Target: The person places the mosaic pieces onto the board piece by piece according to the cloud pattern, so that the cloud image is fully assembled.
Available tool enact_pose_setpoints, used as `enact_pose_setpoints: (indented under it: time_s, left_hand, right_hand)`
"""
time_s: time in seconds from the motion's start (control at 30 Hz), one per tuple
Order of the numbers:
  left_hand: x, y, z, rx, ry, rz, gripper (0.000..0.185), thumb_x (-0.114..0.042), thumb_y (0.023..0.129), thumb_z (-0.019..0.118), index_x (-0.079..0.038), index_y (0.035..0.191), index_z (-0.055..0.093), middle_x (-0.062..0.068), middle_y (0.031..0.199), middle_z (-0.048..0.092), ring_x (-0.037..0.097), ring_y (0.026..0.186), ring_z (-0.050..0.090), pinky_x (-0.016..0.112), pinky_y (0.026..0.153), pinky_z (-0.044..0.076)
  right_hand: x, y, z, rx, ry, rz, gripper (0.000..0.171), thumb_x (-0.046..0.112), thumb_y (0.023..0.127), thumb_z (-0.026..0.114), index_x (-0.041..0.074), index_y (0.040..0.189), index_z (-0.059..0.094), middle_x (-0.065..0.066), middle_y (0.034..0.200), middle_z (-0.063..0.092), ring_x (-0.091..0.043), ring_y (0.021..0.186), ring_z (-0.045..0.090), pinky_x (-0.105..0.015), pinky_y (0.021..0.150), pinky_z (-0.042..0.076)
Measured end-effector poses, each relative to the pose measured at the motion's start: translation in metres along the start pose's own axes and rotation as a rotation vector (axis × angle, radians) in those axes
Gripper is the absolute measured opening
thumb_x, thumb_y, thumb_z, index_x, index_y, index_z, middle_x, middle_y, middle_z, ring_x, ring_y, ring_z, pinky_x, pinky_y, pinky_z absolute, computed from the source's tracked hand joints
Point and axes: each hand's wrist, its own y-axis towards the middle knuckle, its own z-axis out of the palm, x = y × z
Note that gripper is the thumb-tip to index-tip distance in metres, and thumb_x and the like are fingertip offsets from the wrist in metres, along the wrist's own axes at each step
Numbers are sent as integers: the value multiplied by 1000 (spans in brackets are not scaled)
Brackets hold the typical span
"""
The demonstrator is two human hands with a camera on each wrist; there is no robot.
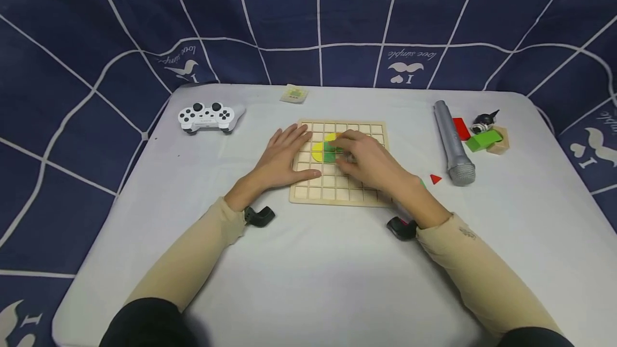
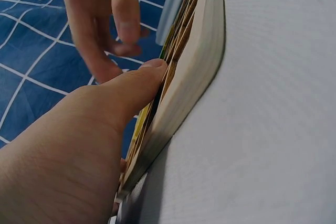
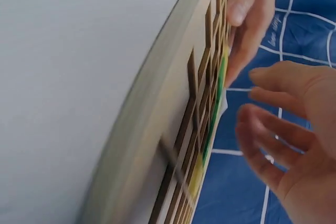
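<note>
A wooden grid board (image 1: pixel 332 193) lies flat in the middle of the white table. My left hand (image 1: pixel 287 154) rests flat on the board's left edge with straight fingers; the left wrist view shows its thumb (image 2: pixel 131 90) against the board's rim (image 2: pixel 197 72). My right hand (image 1: pixel 354 154) hovers over the board's middle, its fingers loosely bent above a yellow half-round piece (image 1: pixel 317 152) and a green piece (image 1: pixel 330 155) set in the grid. The right wrist view shows those fingers (image 3: pixel 283 129) spread with nothing in them, just off the board (image 3: pixel 202 87).
A white game controller (image 1: pixel 207 117) sits at the far left, a small card (image 1: pixel 294 93) at the back edge. To the right lie a grey microphone (image 1: pixel 453 143), a red triangle (image 1: pixel 436 179), and red (image 1: pixel 461 128), green (image 1: pixel 483 140) and wooden blocks with a small figure (image 1: pixel 484 120).
</note>
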Motion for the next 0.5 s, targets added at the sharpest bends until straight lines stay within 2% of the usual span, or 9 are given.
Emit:
enact_pose_setpoints:
  time_s: [0.13,0.23,0.4,0.5]
  left_hand:
    - [0,0,0,2,-1,-3,104,-69,88,69,-11,166,31,9,177,19,31,165,8,54,133,0]
    - [0,0,0,-1,-1,-3,105,-69,88,70,-11,166,31,9,177,19,31,165,8,54,133,0]
    - [1,0,0,-3,-3,-4,105,-69,88,71,-11,166,32,9,177,20,31,165,9,54,133,1]
    - [1,0,0,-3,-7,-2,105,-69,88,70,-11,166,31,9,177,20,31,165,9,54,133,1]
  right_hand:
    - [-7,-23,-11,-76,78,19,44,15,99,72,9,141,64,-8,135,66,-23,100,68,-41,82,58]
    - [-11,-44,-19,-124,104,29,45,12,97,73,10,141,64,-8,132,67,-24,100,70,-44,83,59]
    - [-20,-79,-30,-208,65,44,50,3,93,76,11,141,64,-7,127,71,-25,101,71,-48,85,61]
    - [-23,-97,-36,-234,20,91,53,0,91,79,13,141,65,-7,127,71,-26,100,72,-48,84,62]
